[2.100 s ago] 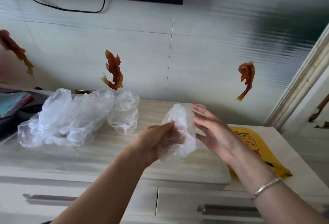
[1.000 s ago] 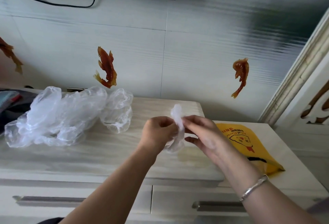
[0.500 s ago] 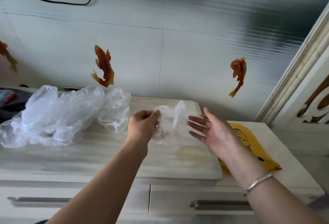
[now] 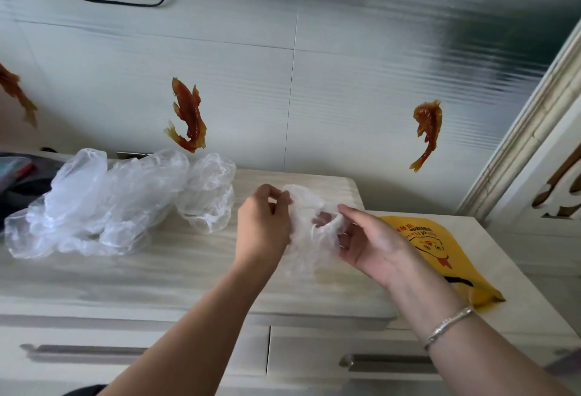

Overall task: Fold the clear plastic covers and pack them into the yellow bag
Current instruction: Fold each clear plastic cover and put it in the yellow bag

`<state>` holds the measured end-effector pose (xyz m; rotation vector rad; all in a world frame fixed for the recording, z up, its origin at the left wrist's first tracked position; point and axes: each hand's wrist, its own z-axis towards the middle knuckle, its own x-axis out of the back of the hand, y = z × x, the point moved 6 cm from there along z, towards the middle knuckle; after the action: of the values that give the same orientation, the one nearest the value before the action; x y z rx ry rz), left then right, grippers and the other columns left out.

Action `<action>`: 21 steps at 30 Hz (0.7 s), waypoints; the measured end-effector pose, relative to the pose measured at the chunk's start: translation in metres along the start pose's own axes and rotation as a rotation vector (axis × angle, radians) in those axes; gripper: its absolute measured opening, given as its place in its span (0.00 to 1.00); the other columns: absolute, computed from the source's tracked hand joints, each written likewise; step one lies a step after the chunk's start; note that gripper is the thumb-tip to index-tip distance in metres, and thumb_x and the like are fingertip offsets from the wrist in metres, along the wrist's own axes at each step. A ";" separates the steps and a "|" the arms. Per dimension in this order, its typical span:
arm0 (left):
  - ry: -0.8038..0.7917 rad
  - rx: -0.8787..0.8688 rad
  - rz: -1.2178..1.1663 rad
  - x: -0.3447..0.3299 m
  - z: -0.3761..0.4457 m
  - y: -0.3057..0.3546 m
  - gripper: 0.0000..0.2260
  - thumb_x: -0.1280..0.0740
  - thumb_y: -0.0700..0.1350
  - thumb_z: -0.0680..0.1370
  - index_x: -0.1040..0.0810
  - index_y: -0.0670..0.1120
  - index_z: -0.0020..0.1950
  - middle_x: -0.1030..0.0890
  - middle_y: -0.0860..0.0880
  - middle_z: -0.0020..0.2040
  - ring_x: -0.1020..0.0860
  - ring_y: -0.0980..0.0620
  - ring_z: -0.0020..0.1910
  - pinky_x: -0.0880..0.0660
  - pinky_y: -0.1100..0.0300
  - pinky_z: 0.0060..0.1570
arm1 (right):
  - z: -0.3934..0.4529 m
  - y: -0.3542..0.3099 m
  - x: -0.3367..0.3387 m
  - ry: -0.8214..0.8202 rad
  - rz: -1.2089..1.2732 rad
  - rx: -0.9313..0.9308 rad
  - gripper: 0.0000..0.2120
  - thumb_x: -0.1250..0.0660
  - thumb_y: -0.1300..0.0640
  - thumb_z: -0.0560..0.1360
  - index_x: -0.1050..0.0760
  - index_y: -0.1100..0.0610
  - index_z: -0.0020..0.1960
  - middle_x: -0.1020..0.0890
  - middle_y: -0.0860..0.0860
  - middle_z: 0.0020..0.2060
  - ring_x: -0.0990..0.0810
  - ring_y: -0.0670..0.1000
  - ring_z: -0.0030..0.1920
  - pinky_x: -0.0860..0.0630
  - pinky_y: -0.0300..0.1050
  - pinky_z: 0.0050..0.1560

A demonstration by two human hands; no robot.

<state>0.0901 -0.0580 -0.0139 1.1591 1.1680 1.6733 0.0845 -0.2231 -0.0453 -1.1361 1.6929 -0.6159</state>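
Observation:
A crumpled clear plastic cover (image 4: 309, 229) hangs between my two hands above the cabinet top. My left hand (image 4: 264, 222) pinches its upper left edge. My right hand (image 4: 364, 241) grips its right side, fingers curled into the plastic. A heap of more clear plastic covers (image 4: 119, 203) lies on the cabinet top at the left. The yellow bag (image 4: 437, 251), printed with a red cartoon face, lies flat on the lower surface to the right, partly hidden by my right wrist.
The pale wood-grain cabinet top (image 4: 188, 273) steps down to a white side surface (image 4: 518, 301) at the right. Drawer handles (image 4: 386, 361) run along the front. Dark items (image 4: 19, 175) sit at the far left. Fish decals (image 4: 187, 115) hang on the tiled wall.
My right hand, open and apart half a second ago, has closed on the cover's right side. The cover went from a tight twist to a spread, loose shape.

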 end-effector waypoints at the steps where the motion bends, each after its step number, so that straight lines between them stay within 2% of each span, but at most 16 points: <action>1: 0.004 -0.010 0.019 0.001 0.001 -0.001 0.08 0.39 0.46 0.81 0.25 0.43 0.46 0.25 0.50 0.25 0.31 0.57 0.17 0.34 0.66 0.19 | 0.001 -0.001 0.001 0.032 -0.001 0.025 0.08 0.36 0.59 0.78 0.23 0.62 0.44 0.17 0.57 0.38 0.18 0.52 0.32 0.22 0.40 0.30; 3: 0.004 -0.031 0.065 0.002 0.002 -0.003 0.09 0.39 0.47 0.81 0.25 0.45 0.45 0.25 0.51 0.25 0.30 0.53 0.18 0.29 0.60 0.22 | 0.003 -0.003 0.007 0.116 -0.025 0.066 0.04 0.32 0.60 0.75 0.24 0.60 0.43 0.20 0.56 0.36 0.21 0.52 0.31 0.23 0.43 0.33; 5: 0.008 -0.057 0.141 0.003 0.003 -0.005 0.09 0.39 0.48 0.80 0.25 0.46 0.44 0.24 0.51 0.26 0.28 0.51 0.22 0.27 0.55 0.27 | 0.007 -0.004 0.013 0.176 -0.048 0.089 0.04 0.30 0.61 0.74 0.25 0.60 0.43 0.23 0.53 0.28 0.26 0.50 0.26 0.24 0.44 0.34; 7: 0.024 -0.089 0.222 0.005 0.003 -0.006 0.09 0.38 0.49 0.80 0.25 0.46 0.44 0.24 0.52 0.28 0.28 0.51 0.25 0.31 0.58 0.27 | 0.009 -0.008 0.016 0.188 -0.096 0.112 0.06 0.30 0.61 0.73 0.26 0.59 0.41 0.33 0.49 0.19 0.35 0.47 0.22 0.28 0.43 0.34; 8: 0.027 -0.101 0.245 0.006 0.003 -0.006 0.08 0.38 0.49 0.80 0.25 0.46 0.44 0.24 0.52 0.29 0.27 0.52 0.26 0.33 0.60 0.28 | 0.007 -0.009 0.014 0.185 -0.119 0.108 0.04 0.29 0.61 0.73 0.24 0.59 0.42 0.33 0.48 0.19 0.35 0.47 0.22 0.28 0.43 0.33; 10: 0.010 -0.115 0.223 0.005 0.006 -0.006 0.07 0.36 0.47 0.80 0.25 0.47 0.44 0.24 0.53 0.32 0.27 0.54 0.28 0.33 0.63 0.27 | 0.004 -0.007 0.011 0.144 -0.139 0.035 0.08 0.29 0.57 0.73 0.21 0.61 0.48 0.22 0.52 0.28 0.24 0.50 0.29 0.23 0.44 0.36; 11: -0.011 -0.112 0.189 0.004 0.008 -0.006 0.06 0.36 0.47 0.79 0.24 0.48 0.43 0.24 0.54 0.33 0.28 0.55 0.28 0.34 0.68 0.26 | 0.004 -0.003 0.010 0.105 -0.128 -0.032 0.13 0.29 0.52 0.73 0.21 0.61 0.52 0.16 0.55 0.37 0.19 0.53 0.38 0.20 0.47 0.43; 13: -0.080 -0.073 0.103 0.001 0.010 -0.008 0.05 0.34 0.46 0.79 0.22 0.47 0.45 0.24 0.54 0.35 0.28 0.56 0.28 0.35 0.71 0.25 | 0.005 0.004 0.010 0.040 -0.137 -0.146 0.26 0.29 0.41 0.70 0.21 0.59 0.58 0.17 0.56 0.54 0.19 0.58 0.56 0.25 0.56 0.61; 14: -0.122 -0.040 0.052 -0.001 0.010 -0.009 0.04 0.34 0.44 0.79 0.21 0.46 0.46 0.24 0.54 0.35 0.29 0.57 0.28 0.34 0.71 0.26 | 0.004 0.005 0.010 0.025 -0.173 -0.172 0.29 0.30 0.37 0.69 0.21 0.58 0.59 0.17 0.56 0.56 0.20 0.59 0.59 0.27 0.57 0.64; 15: -0.160 -0.009 0.008 -0.003 0.009 -0.009 0.04 0.35 0.42 0.79 0.21 0.46 0.47 0.23 0.54 0.36 0.28 0.58 0.28 0.33 0.70 0.27 | 0.005 0.005 0.012 0.031 -0.224 -0.175 0.28 0.31 0.36 0.69 0.20 0.57 0.57 0.16 0.55 0.54 0.19 0.59 0.56 0.26 0.56 0.62; 16: -0.191 0.014 -0.014 -0.004 0.008 -0.009 0.05 0.36 0.40 0.78 0.21 0.46 0.49 0.23 0.54 0.37 0.27 0.57 0.30 0.31 0.68 0.31 | 0.006 0.005 0.013 0.047 -0.279 -0.155 0.24 0.32 0.37 0.70 0.20 0.56 0.54 0.15 0.53 0.49 0.18 0.58 0.49 0.23 0.53 0.55; 18: -0.217 0.046 -0.044 -0.003 0.007 -0.010 0.07 0.37 0.38 0.78 0.21 0.46 0.51 0.22 0.53 0.40 0.24 0.55 0.34 0.26 0.61 0.38 | 0.007 0.002 0.010 0.061 -0.365 -0.067 0.12 0.32 0.47 0.75 0.20 0.56 0.48 0.15 0.53 0.40 0.18 0.54 0.39 0.22 0.48 0.44; 19: -0.212 0.054 -0.057 -0.002 0.007 -0.011 0.07 0.38 0.37 0.79 0.22 0.45 0.52 0.22 0.52 0.42 0.23 0.54 0.34 0.24 0.59 0.39 | 0.010 0.001 0.009 0.067 -0.382 -0.015 0.08 0.32 0.53 0.76 0.21 0.57 0.48 0.15 0.54 0.39 0.18 0.53 0.37 0.21 0.48 0.42; 21: -0.163 0.008 -0.001 0.001 0.007 -0.010 0.06 0.39 0.38 0.80 0.25 0.45 0.53 0.23 0.51 0.43 0.23 0.54 0.31 0.23 0.61 0.31 | 0.015 -0.002 0.007 0.082 -0.364 0.088 0.05 0.34 0.58 0.77 0.20 0.58 0.46 0.15 0.56 0.39 0.16 0.53 0.35 0.19 0.47 0.39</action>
<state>0.0969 -0.0526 -0.0220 1.2738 1.0735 1.5430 0.0977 -0.2290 -0.0531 -1.3832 1.5196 -0.9646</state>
